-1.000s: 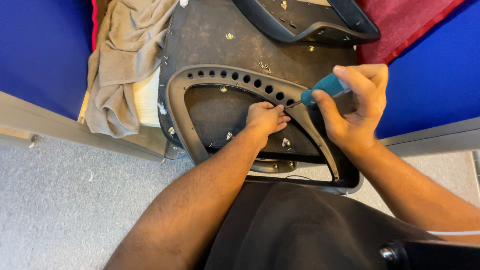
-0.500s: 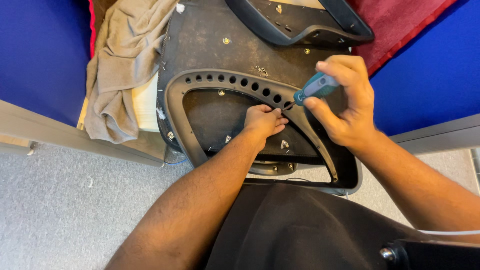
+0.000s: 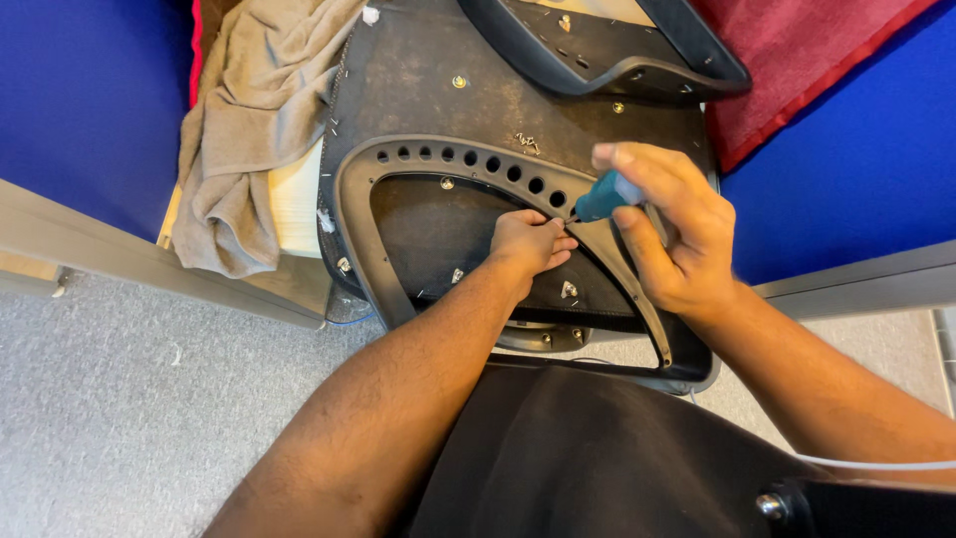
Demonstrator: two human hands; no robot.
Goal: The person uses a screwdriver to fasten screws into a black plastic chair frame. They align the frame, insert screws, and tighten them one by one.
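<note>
Right hand [image 3: 672,234]: it is closed around the teal handle of a screwdriver [image 3: 600,197], and the tip points down-left to the curved grey frame [image 3: 354,214].
Left hand [image 3: 528,242]: the fingers are curled and pinch at the tool tip, just beside the row of round holes; what they pinch is too small to tell, perhaps a screw.
Frame: it lies on the dark seat underside [image 3: 428,95], near its right edge, and both hands meet at the end of the hole row.
Good practice: in my judgement the tool should stand straight over the hole, with the left fingers guiding the tip but kept away from the point.
Risk: the tip may slip off the smooth frame.
Nearby: a grey cloth [image 3: 249,130] lies at the left edge of the seat, and a red cloth [image 3: 797,60] at the upper right corner.
</note>
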